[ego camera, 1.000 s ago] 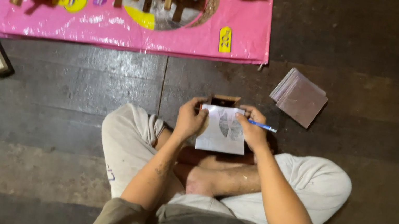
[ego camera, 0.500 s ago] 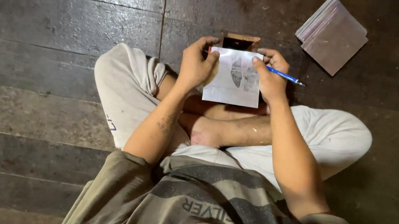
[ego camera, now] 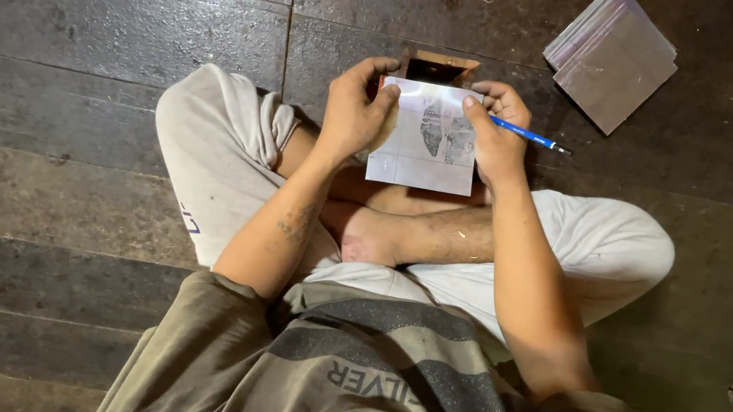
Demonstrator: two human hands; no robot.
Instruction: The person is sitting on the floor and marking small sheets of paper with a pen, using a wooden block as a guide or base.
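A clear plastic sheet (ego camera: 425, 135) is being pressed over a small wooden box (ego camera: 438, 68) at upper centre of the frame.
Left hand (ego camera: 353, 112) fingers are pinching its edge; right hand (ego camera: 496, 130) fingers are gripping a blue pen (ego camera: 524, 134) while pinning it. Loosened pressure could probably let it slide askew.

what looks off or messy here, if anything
Little stands out. The stack of sheets on the floor is fanned unevenly, edges not lined up. The sheet held by the left hand and right hand has dark smudges in its middle.
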